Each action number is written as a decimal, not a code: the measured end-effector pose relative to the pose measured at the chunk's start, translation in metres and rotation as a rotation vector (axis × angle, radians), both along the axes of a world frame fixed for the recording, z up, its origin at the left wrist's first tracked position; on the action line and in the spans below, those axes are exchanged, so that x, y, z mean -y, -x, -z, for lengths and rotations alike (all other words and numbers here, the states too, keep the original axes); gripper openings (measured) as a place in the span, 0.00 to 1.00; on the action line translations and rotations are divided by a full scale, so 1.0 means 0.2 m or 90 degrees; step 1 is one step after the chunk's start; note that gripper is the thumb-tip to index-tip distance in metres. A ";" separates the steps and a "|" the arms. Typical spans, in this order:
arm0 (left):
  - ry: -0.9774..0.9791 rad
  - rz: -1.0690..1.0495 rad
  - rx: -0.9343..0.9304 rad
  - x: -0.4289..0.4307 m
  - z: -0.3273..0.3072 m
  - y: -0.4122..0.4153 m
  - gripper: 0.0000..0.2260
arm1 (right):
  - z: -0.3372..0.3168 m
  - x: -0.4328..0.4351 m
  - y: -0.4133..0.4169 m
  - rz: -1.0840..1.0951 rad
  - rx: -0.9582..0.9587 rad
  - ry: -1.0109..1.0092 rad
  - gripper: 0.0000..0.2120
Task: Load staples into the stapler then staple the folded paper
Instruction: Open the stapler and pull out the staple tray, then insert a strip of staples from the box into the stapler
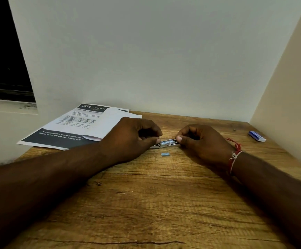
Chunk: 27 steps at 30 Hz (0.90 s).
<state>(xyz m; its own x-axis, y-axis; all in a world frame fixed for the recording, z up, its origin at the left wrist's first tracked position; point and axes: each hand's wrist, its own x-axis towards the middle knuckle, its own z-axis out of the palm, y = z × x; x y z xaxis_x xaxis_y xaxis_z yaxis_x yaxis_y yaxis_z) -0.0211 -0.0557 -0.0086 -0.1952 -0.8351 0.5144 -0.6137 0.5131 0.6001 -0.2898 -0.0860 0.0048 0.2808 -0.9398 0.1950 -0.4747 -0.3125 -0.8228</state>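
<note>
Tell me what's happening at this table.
A person is working on a small metal stapler with both hands on the wooden table. The left hand grips one end and the right hand pinches the other. A short strip of staples lies loose just in front of it. A small blue and white box sits far right. The printed paper lies behind the left hand.

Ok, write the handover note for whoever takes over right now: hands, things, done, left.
Left hand: pinches the stapler at its left end, on the table.
Right hand: pinches its right end; whether that grip also holds staples, cannot tell.
A short staple strip lies loose just in front of the stapler; staple box far right; paper far left, behind the left hand.
Done: staples out. Left: finish loading, close the stapler, staple the paper.
</note>
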 end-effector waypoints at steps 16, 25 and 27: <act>0.008 0.037 0.045 -0.01 0.01 0.01 0.17 | -0.01 0.04 0.05 -0.019 -0.194 0.105 0.04; -0.007 0.049 0.104 -0.03 -0.03 0.02 0.20 | -0.05 0.02 0.05 -0.018 -0.204 0.096 0.06; -0.008 0.053 0.111 -0.03 -0.03 0.03 0.21 | -0.05 0.02 0.05 -0.017 -0.207 0.093 0.07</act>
<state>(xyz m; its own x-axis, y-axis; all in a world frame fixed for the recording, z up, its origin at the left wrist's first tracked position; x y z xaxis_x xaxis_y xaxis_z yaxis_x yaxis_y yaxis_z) -0.0264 -0.0493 -0.0019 -0.3489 -0.8186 0.4563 -0.6655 0.5592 0.4944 -0.3001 -0.0894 0.0154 0.3737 -0.9004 0.2226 -0.6949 -0.4308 -0.5759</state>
